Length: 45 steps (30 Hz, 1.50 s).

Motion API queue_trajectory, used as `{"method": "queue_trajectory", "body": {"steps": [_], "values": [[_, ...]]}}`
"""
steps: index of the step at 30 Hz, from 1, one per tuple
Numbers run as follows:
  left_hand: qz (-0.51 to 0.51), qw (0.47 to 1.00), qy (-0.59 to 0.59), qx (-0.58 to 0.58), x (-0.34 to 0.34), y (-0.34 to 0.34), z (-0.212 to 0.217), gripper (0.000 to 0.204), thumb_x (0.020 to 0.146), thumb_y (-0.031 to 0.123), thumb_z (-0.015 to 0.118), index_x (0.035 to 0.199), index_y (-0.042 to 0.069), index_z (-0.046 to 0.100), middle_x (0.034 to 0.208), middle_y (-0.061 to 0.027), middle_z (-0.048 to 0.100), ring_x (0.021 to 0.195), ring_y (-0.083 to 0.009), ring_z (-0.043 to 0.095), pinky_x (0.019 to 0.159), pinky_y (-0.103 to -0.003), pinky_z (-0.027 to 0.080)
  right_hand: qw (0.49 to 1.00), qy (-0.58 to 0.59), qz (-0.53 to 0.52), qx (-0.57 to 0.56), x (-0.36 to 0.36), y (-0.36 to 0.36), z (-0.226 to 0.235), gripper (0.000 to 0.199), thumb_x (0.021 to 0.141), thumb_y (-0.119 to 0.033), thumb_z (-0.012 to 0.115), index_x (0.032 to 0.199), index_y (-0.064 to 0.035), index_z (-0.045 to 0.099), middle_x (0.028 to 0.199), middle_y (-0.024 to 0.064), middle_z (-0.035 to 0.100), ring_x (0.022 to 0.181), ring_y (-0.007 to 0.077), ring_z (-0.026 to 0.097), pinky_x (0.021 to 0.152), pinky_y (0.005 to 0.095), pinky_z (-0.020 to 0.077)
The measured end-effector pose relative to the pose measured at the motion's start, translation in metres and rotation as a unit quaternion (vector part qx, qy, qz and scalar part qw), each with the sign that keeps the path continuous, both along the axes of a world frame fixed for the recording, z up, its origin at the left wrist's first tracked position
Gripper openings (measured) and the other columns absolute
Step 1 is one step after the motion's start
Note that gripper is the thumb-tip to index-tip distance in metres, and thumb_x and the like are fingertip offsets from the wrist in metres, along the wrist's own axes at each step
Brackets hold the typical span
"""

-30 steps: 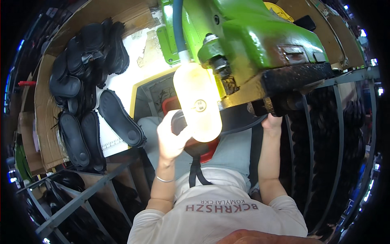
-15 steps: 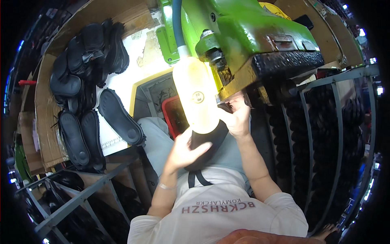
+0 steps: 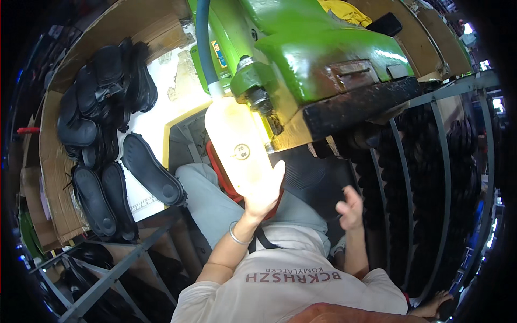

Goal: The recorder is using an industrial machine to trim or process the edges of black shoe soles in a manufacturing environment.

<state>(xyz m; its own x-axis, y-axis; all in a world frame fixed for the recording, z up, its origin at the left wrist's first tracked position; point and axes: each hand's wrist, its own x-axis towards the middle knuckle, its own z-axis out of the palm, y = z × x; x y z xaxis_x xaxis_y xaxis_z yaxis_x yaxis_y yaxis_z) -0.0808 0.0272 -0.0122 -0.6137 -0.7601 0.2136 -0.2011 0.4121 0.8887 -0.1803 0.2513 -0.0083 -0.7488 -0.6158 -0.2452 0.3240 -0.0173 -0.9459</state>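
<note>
My left hand (image 3: 262,198) is raised at the lower end of a glowing yellow-white oval lamp (image 3: 231,134). Its thumb points up and away from the palm, while the lamp and its glare cover the other fingers. Whatever they may hold is hidden. To the right, my right hand (image 3: 351,209) hovers beside my thigh, fingers loosely bent and apart, with nothing in it. Above the hands stands a green machine (image 3: 323,54) with a dark lower edge.
Black shoe soles (image 3: 151,169) lie on the white table at left, several more piled in a cardboard box (image 3: 51,161). A red basket (image 3: 211,156) sits below the lamp. Metal racks (image 3: 439,140) with stacked black pieces stand at right; another rack (image 3: 107,274) is at lower left.
The black shoe piece between my hands has gone from view. My right hand has left the machine and dropped toward me; my left hand has risen to the lamp. The view has shifted slightly.
</note>
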Motion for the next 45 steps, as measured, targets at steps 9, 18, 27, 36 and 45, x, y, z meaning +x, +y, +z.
{"method": "queue_trajectory", "body": {"steps": [9, 18, 27, 36, 45], "values": [[-0.075, 0.976, 0.148, 0.140, 0.036, -0.039, 0.026, 0.031, 0.075, 0.002, 0.071, 0.104, -0.003, 0.061, 0.095, -0.0094, 0.063, 0.086, -0.0149, 0.058, 0.081, -0.027, 0.046, 0.997, 0.064, 0.040, -0.027, -0.094, -0.091, 0.050, 0.023, 0.081, -0.016, 0.061, 0.096, -0.0014, 0.051, 0.072, 0.0063, 0.057, 0.043, 0.0058, 0.049, 0.032, 0.0175, 0.0359], [0.039, 0.913, 0.194, 0.357, 0.112, -0.050, 0.026, 0.015, 0.078, -0.006, 0.064, 0.086, 0.000, 0.052, 0.083, -0.0062, 0.060, 0.074, -0.0087, 0.055, 0.070, -0.021, 0.045, 0.967, 0.095, 0.181, -0.154, -0.045, -0.155, 0.044, 0.058, 0.075, 0.002, 0.064, 0.127, 0.0033, 0.039, 0.112, 0.0083, 0.056, 0.102, 0.0144, 0.056, 0.090, 0.0276, 0.0438], [-0.081, 0.895, 0.021, 0.439, 0.093, 0.028, -0.044, 0.032, 0.079, -0.001, 0.070, 0.108, -0.006, 0.057, 0.099, -0.0069, 0.064, 0.087, -0.0096, 0.060, 0.079, -0.023, 0.049, 0.973, 0.103, 0.149, -0.144, -0.035, -0.182, 0.043, 0.066, 0.062, 0.007, 0.080, 0.117, 0.0048, 0.043, 0.100, 0.0114, 0.063, 0.086, 0.0151, 0.063, 0.074, 0.0278, 0.0539], [0.146, 0.637, 0.387, 0.650, 0.130, -0.046, -0.047, 0.101, 0.075, 0.063, 0.059, 0.143, 0.002, 0.014, 0.147, -0.0183, 0.026, 0.136, -0.0328, 0.026, 0.109, -0.050, 0.027, 0.950, 0.145, -0.277, -0.008, -0.111, -0.041, 0.071, 0.029, 0.088, -0.012, 0.058, 0.113, 0.0008, 0.051, 0.080, 0.0087, 0.064, 0.051, 0.0084, 0.057, 0.037, 0.0177, 0.0409], [0.361, 0.823, 0.272, 0.344, 0.148, -0.087, -0.033, 0.031, 0.085, 0.007, 0.064, 0.110, -0.009, 0.053, 0.106, -0.0166, 0.060, 0.088, -0.0234, 0.062, 0.077, -0.033, 0.056, 0.819, -0.243, -0.240, -0.461, -0.172, -0.147, 0.038, 0.037, 0.090, -0.002, 0.051, 0.122, 0.0090, 0.034, 0.113, 0.0295, 0.050, 0.106, 0.0351, 0.056, 0.090, 0.0433, 0.0518]]}}
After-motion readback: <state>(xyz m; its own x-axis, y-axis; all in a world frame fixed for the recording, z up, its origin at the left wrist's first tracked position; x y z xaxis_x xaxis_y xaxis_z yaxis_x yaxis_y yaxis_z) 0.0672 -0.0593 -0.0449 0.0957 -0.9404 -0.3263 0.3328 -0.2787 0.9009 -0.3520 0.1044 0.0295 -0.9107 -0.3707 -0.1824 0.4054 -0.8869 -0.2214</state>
